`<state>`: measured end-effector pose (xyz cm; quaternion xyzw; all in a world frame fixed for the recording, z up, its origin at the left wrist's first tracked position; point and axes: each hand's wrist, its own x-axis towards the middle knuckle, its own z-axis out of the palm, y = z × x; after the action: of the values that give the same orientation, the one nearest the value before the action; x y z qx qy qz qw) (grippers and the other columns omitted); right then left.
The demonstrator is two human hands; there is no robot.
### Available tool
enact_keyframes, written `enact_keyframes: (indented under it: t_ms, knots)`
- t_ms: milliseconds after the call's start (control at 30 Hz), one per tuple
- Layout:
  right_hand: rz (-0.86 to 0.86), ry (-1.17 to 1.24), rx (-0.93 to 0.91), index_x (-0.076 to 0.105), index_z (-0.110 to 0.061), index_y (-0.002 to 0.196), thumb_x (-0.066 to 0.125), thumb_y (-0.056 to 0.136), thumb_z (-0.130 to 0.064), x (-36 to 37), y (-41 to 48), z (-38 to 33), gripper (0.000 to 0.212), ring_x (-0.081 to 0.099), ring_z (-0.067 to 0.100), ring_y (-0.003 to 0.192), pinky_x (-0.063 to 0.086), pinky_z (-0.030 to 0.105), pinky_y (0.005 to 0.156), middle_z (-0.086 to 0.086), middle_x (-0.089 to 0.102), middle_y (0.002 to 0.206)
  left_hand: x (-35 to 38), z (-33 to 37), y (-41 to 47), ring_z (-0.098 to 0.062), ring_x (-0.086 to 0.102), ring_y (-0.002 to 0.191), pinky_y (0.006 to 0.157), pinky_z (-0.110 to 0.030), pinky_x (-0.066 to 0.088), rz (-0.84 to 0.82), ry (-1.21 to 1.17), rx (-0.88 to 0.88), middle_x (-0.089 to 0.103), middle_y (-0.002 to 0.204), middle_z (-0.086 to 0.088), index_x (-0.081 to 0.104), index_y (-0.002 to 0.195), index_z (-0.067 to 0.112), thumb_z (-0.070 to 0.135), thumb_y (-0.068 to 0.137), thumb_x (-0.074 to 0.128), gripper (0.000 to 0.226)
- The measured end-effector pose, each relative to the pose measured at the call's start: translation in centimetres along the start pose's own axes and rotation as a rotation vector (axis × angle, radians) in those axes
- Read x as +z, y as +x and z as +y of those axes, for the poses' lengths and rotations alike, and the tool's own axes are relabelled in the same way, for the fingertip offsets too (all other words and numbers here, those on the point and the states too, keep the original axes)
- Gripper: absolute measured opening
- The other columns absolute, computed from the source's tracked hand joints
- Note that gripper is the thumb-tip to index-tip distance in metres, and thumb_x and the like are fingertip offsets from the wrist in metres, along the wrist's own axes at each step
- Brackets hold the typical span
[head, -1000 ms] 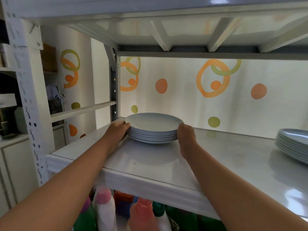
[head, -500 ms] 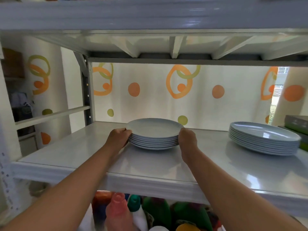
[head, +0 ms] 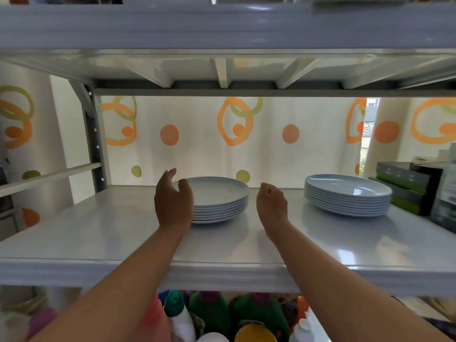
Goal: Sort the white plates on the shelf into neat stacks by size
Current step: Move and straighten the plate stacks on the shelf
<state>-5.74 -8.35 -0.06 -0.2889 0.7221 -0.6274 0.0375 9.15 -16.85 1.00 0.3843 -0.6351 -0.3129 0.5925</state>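
A stack of several smaller white plates (head: 217, 201) sits in the middle of the white shelf (head: 98, 233). A stack of several larger white plates (head: 348, 196) stands to its right. My left hand (head: 172, 201) hovers in front of the small stack's left edge, fingers relaxed and apart, holding nothing. My right hand (head: 271, 203) hangs just right of that stack, fingers loosely curled, not touching the plates.
Dark and green boxes (head: 404, 186) stand at the shelf's right end beside the large stack. Coloured bottles (head: 212, 317) crowd the level below. A shelf board (head: 222, 33) runs low overhead. A patterned curtain (head: 222, 134) hangs behind.
Both hands have let go of the small stack and drawn back from its sides. The view has shifted right, showing the whole large stack and the boxes.
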Motion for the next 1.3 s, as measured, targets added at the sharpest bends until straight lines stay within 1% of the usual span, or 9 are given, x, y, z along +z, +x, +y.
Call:
enact_keyframes:
  t_ms: [100, 300, 367, 433, 567, 767, 900, 1000, 1300]
  knots:
    - [0.237, -0.021, -0.069, 0.065, -0.011, 0.113, 0.036, 0.095, -0.015, -3.8, 0.7, 0.8, 0.034, 0.059, 0.025, 0.106, 0.034, 0.022, 0.078, 0.007, 0.07, 0.111, 3.8, 3.1, -3.0, -0.019, 0.041, 0.131, 0.107, -0.027, 0.027, -0.099, -0.134, 0.124, 0.048, 0.14, -0.004, 0.05, 0.129, 0.015, 0.014, 0.091, 0.039, 0.039]
    - [0.61, -0.119, -0.083, 0.062, -0.005, 0.116, 0.046, 0.092, -0.016, -12.3, 3.5, 3.3, 0.031, 0.05, 0.032, 0.115, 0.036, 0.033, 0.095, 0.02, 0.059, 0.12, 12.1, 6.5, -6.8, -0.024, 0.043, 0.127, 0.099, -0.027, 0.03, -0.397, -0.21, -0.042, 0.051, 0.137, -0.008, 0.048, 0.13, 0.011, 0.02, 0.093, 0.035, 0.04]
    - [0.644, -0.16, -0.021, 0.058, -0.006, 0.122, 0.047, 0.091, -0.02, -14.7, 4.9, 4.5, 0.036, 0.045, 0.033, 0.122, 0.033, 0.035, 0.102, 0.02, 0.053, 0.128, 14.8, 7.0, -7.3, -0.034, 0.05, 0.108, 0.091, -0.037, 0.037, -0.498, -0.25, -0.14, 0.061, 0.108, -0.014, 0.057, 0.103, 0.007, 0.02, 0.091, 0.035, 0.029]
    - [0.648, -0.205, 0.026, 0.055, -0.008, 0.126, 0.048, 0.09, -0.025, -16.5, 6.2, 5.5, 0.041, 0.041, 0.033, 0.127, 0.034, 0.041, 0.104, 0.019, 0.047, 0.135, 17.1, 7.7, -7.7, -0.03, 0.045, 0.086, 0.081, -0.039, 0.039, -0.585, -0.278, -0.22, 0.049, 0.075, -0.005, 0.048, 0.071, 0.015, 0.018, 0.09, 0.034, 0.024]
    - [0.629, -0.165, 0.104, 0.05, -0.008, 0.134, 0.046, 0.09, -0.033, -18.7, 8.3, 6.7, 0.05, 0.04, 0.032, 0.129, 0.036, 0.044, 0.104, 0.018, 0.043, 0.141, 20.5, 8.5, -8.4, -0.023, 0.039, 0.082, 0.071, -0.033, 0.035, -0.672, -0.326, -0.331, 0.039, 0.07, 0.004, 0.04, 0.063, 0.021, 0.021, 0.091, 0.035, 0.028]
    - [0.474, -0.003, 0.2, 0.029, -0.004, 0.146, 0.03, 0.097, -0.024, -19.4, 9.6, 8.4, 0.053, 0.036, 0.032, 0.137, 0.029, 0.039, 0.11, 0.017, 0.036, 0.15, 23.6, 6.7, -8.9, -0.021, 0.037, 0.069, 0.065, -0.032, 0.028, -0.791, -0.316, -0.292, 0.034, 0.07, -0.014, 0.055, 0.084, 0.005, 0.022, 0.092, 0.03, 0.032]
    - [0.462, 0.037, 0.222, 0.03, -0.007, 0.148, 0.025, 0.099, -0.022, -20.0, 10.3, 8.9, 0.052, 0.032, 0.03, 0.14, 0.024, 0.038, 0.114, 0.013, 0.033, 0.154, 24.6, 6.1, -9.0, -0.016, 0.045, 0.074, 0.071, -0.032, 0.035, -0.815, -0.335, -0.253, 0.052, 0.082, -0.002, 0.06, 0.101, 0.006, 0.021, 0.092, 0.029, 0.035]
    - [0.492, 0.007, 0.19, 0.037, -0.006, 0.145, 0.025, 0.1, -0.021, -20.1, 10.5, 9.4, 0.049, 0.035, 0.03, 0.139, 0.027, 0.038, 0.114, 0.013, 0.038, 0.151, 25.1, 6.0, -9.7, -0.02, 0.052, 0.106, 0.097, -0.035, 0.038, -0.831, -0.363, -0.159, 0.06, 0.115, -0.006, 0.054, 0.123, 0.013, 0.027, 0.094, 0.028, 0.041]
    - [0.452, -0.001, 0.177, 0.023, -0.007, 0.151, 0.024, 0.101, -0.022, -20.1, 10.8, 9.6, 0.051, 0.027, 0.028, 0.144, 0.023, 0.037, 0.116, 0.011, 0.027, 0.157, 25.5, 5.9, -9.9, -0.017, 0.049, 0.109, 0.087, -0.027, 0.03, -0.831, -0.438, -0.174, 0.057, 0.121, -0.005, 0.051, 0.123, 0.013, 0.023, 0.095, 0.031, 0.035]
